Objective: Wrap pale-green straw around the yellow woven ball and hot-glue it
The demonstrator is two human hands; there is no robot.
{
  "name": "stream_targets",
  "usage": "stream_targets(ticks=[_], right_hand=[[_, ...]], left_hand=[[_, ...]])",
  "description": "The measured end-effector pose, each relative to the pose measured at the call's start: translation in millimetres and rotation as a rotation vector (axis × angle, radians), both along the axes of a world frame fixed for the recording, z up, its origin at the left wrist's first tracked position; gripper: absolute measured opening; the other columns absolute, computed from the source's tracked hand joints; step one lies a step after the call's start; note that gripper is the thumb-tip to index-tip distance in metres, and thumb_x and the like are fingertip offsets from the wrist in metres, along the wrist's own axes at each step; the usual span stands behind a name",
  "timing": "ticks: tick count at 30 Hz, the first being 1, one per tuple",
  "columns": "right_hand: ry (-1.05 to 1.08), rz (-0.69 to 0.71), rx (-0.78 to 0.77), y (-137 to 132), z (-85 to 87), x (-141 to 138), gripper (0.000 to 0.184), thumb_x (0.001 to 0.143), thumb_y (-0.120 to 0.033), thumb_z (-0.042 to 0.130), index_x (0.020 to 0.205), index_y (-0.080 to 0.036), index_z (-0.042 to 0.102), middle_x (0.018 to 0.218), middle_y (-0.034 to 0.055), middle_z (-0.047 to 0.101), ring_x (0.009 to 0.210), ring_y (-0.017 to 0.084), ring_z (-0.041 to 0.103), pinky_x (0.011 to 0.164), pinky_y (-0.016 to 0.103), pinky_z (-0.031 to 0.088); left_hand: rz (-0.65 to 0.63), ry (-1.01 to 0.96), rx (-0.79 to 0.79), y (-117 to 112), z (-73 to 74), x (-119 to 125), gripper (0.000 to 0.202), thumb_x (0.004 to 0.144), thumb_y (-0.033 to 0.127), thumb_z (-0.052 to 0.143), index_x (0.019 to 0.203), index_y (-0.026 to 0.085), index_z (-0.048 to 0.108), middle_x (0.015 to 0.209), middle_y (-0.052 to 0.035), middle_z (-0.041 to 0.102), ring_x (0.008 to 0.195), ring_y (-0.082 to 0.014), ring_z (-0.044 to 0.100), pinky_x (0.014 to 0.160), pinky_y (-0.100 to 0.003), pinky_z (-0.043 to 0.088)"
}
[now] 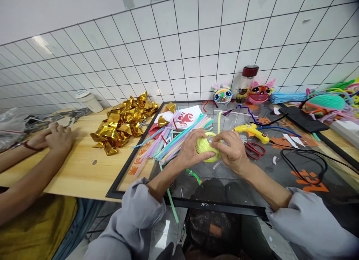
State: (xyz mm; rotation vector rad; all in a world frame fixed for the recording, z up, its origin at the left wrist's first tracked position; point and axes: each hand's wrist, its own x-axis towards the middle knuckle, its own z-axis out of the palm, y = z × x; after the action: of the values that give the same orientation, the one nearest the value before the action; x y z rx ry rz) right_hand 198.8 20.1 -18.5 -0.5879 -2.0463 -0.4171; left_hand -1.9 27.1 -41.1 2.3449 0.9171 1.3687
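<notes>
A round form wound with yellow pipe cleaner [202, 146] sits between my hands above the dark tabletop; a clear patch shows at its middle. My left hand [190, 150] is closed around its left side, thumb across the front. From the right, my right hand [232, 149] pinches at the winding near the clear patch. A loose yellow pipe cleaner end [219, 121] stands up behind the fingers. Just right of my right hand lie a yellow hot glue gun [252, 131] and red-handled scissors [255, 150]. A bundle of pastel pipe cleaners [171, 138] spreads out to the left.
Gold foil shapes [126, 121] are heaped on the wooden table beside another person's hands [58, 138]. At the back stand two decorated animal-face figures, one white [223, 94], and a glass bottle [245, 86]. A black cable [303, 151] and a phone [304, 118] lie right.
</notes>
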Motion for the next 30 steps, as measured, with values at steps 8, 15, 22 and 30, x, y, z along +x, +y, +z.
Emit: stream_targets(ticks=[8, 15, 22, 30], right_hand=[[0.0, -0.002, -0.004, 1.3, -1.9, 0.9, 0.022, 0.097, -0.01, 0.049, 0.089, -0.023, 0.066, 0.085, 0.0045, 0.068, 0.082, 0.018, 0.055, 0.075, 0.034, 0.037], [0.009, 0.009, -0.011, 1.0, -2.2, 0.6, 0.022, 0.098, -0.012, 0.05, 0.088, -0.022, 0.067, 0.086, 0.0051, 0.067, 0.083, 0.019, 0.055, 0.076, 0.035, 0.037], [0.007, 0.002, -0.031, 0.7, -3.3, 0.5, 0.025, 0.098, -0.014, 0.049, 0.088, -0.024, 0.069, 0.086, 0.0047, 0.068, 0.085, 0.02, 0.056, 0.076, 0.037, 0.037], [-0.006, -0.005, 0.015, 0.2, 0.2, 1.1, 0.024, 0.101, -0.017, 0.047, 0.086, -0.022, 0.065, 0.085, 0.0057, 0.068, 0.082, 0.019, 0.054, 0.073, 0.035, 0.038]], left_hand=[[0.004, -0.034, -0.003, -0.9, -2.0, 2.2, 0.052, 0.079, 0.051, 0.079, 0.11, 0.023, 0.048, 0.128, -0.0119, 0.062, 0.121, -0.0276, 0.062, 0.102, -0.046, 0.051], [0.026, -0.013, -0.084, -3.7, 2.8, 2.8, 0.062, 0.076, 0.052, 0.08, 0.12, 0.021, 0.049, 0.123, -0.0118, 0.061, 0.12, -0.0296, 0.06, 0.105, -0.047, 0.048], [0.014, -0.011, -0.062, -2.4, 3.0, 2.4, 0.054, 0.077, 0.05, 0.08, 0.113, 0.023, 0.05, 0.126, -0.0119, 0.059, 0.121, -0.0286, 0.06, 0.105, -0.048, 0.048], [0.004, -0.013, -0.015, -3.8, 0.1, 2.5, 0.049, 0.081, 0.049, 0.077, 0.11, 0.023, 0.046, 0.128, -0.0121, 0.06, 0.122, -0.0278, 0.059, 0.104, -0.046, 0.048]])
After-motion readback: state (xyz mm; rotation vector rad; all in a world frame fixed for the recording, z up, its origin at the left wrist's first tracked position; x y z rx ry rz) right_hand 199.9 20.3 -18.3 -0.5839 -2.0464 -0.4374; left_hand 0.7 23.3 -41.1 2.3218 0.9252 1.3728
